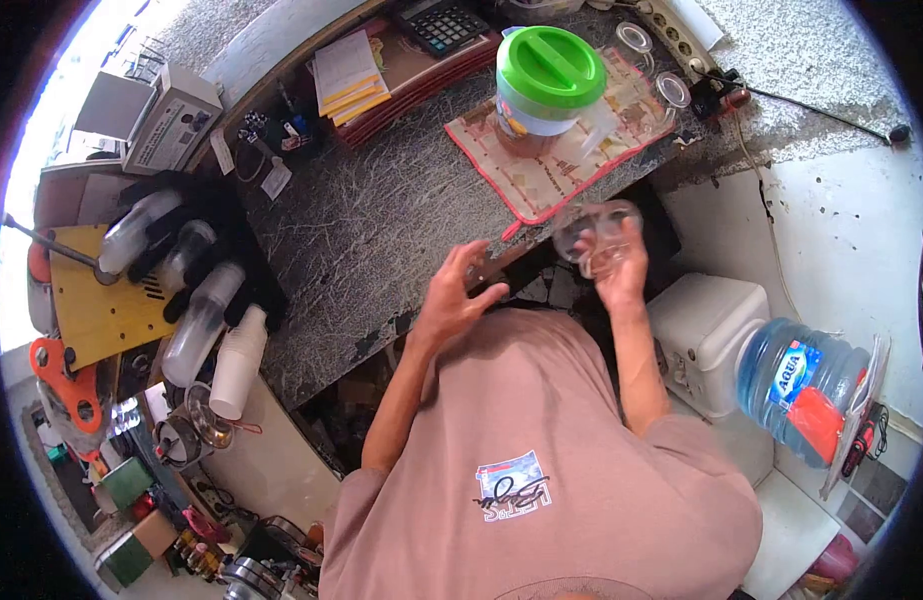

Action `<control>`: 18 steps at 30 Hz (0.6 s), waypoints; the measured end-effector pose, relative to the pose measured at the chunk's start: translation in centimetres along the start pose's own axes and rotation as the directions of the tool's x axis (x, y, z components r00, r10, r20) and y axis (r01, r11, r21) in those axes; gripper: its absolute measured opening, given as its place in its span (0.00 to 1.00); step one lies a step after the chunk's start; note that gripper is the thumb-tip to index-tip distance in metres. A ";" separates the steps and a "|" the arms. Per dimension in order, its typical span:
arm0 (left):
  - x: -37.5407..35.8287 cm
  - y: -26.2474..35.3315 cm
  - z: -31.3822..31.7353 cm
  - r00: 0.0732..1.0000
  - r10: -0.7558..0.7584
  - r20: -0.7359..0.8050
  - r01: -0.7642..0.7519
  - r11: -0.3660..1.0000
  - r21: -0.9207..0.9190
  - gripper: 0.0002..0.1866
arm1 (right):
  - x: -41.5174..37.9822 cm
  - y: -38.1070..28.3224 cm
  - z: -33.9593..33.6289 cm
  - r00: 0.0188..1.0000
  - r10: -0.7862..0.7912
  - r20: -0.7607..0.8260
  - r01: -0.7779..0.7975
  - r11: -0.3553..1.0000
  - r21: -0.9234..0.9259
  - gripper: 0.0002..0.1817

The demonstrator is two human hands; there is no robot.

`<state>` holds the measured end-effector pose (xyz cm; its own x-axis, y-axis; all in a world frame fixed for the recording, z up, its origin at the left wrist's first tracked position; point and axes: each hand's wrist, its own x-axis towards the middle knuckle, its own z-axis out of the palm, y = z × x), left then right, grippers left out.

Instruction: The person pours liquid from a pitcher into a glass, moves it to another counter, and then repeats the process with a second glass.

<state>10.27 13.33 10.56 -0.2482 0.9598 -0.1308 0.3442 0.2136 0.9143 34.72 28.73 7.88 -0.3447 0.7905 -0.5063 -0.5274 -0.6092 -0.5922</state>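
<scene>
Gripping clear glass in right hand beyond counter edge; left hand hovering open, empty; glass risking slipping, dropping past edge, if grip loosening

A dark marbled desk carries the things. On its far right part lies a red-edged cloth, and on the cloth stand a clear jar with a green lid and two upturned glasses near the cloth's far edge. At the far side of the desk lie a calculator on a stack of red folders and a pile of papers just beside it. A white power strip lies past the cloth.
</scene>
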 end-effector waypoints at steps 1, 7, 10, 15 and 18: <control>0.2 0.9 0.5 0.999 0.045 -0.006 -0.045 0.996 -0.075 0.34 | -0.2 1.4 1.1 0.996 0.065 0.063 -0.068 0.996 0.053 0.27; -0.1 1.7 1.7 0.967 0.144 -0.210 -0.220 0.888 -0.404 0.50 | -0.4 8.1 8.1 0.887 0.408 0.215 -0.411 0.911 -0.034 0.25; -0.6 0.4 0.0 0.919 0.097 -0.382 -0.263 0.873 -0.411 0.49 | 0.9 10.3 10.1 0.775 0.521 0.356 -0.526 0.846 -0.093 0.29; -1.9 -1.5 -4.0 0.842 -0.013 -0.539 -0.099 0.979 -0.180 0.44 | 2.5 12.9 12.1 0.858 0.484 0.170 -0.153 0.557 -0.816 0.35; -2.2 -3.0 -6.3 0.819 -0.025 -0.574 0.002 0.999 -0.040 0.42 | 1.9 10.4 13.4 0.888 -0.142 0.437 0.459 0.289 -0.840 0.28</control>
<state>4.12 9.44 10.53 -0.7312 0.6761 0.0905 0.3074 0.2082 0.9285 18.18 24.74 9.10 -0.5705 0.8162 -0.0919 0.3415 0.1340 -0.9303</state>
